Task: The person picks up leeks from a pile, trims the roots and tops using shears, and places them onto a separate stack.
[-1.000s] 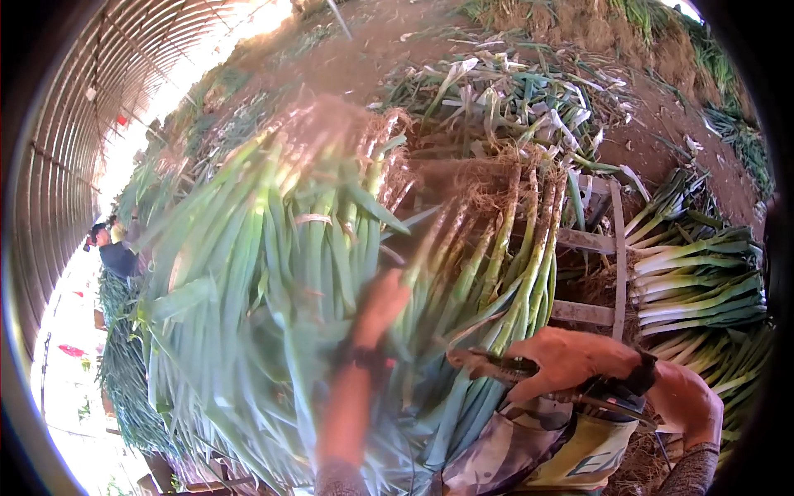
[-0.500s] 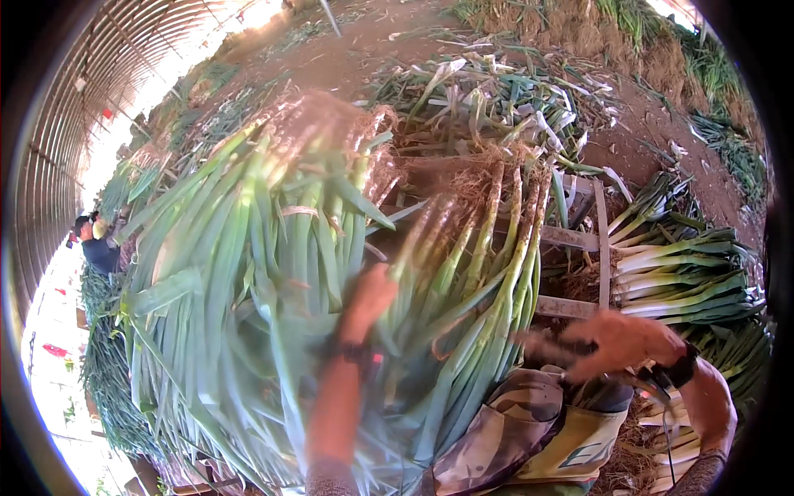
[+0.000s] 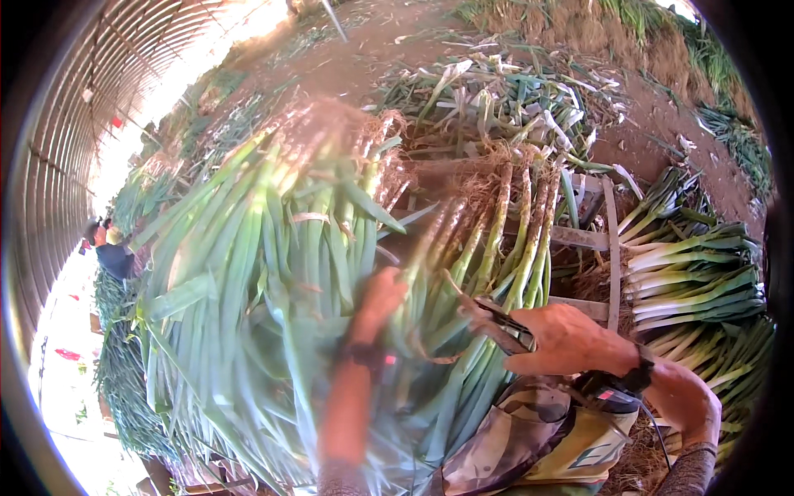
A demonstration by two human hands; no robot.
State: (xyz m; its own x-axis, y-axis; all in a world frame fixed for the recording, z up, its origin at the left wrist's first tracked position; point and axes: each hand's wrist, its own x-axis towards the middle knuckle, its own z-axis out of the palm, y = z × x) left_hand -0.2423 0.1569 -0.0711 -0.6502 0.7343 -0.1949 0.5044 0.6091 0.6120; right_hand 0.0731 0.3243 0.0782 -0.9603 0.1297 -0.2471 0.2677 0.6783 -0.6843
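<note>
A big heap of leeks (image 3: 248,248), roots toward the far side and green leaves toward me, spreads in front of me. My left hand (image 3: 382,296) rests against several loose leeks (image 3: 521,240) at the heap's right part; its fingers are blurred and partly hidden. A pale tie (image 3: 310,217) circles some leeks left of that hand. My right hand (image 3: 562,337) is closed on a dark, metal-looking hand tool (image 3: 503,326) whose exact kind I cannot make out. The tool's far end lies over the leaves of the loose leeks.
A wooden frame (image 3: 612,256) stands right of the loose leeks. Beyond it lie cleaned leeks with white stems (image 3: 670,285). Trimmed leaves (image 3: 496,95) litter the ground at the far side. Another person (image 3: 114,255) is at the far left, near a curved ribbed wall (image 3: 62,140).
My right hand has moved left and forward from above my lap to the loose leeks, now closed round the tool. My left hand stays nearly where it was.
</note>
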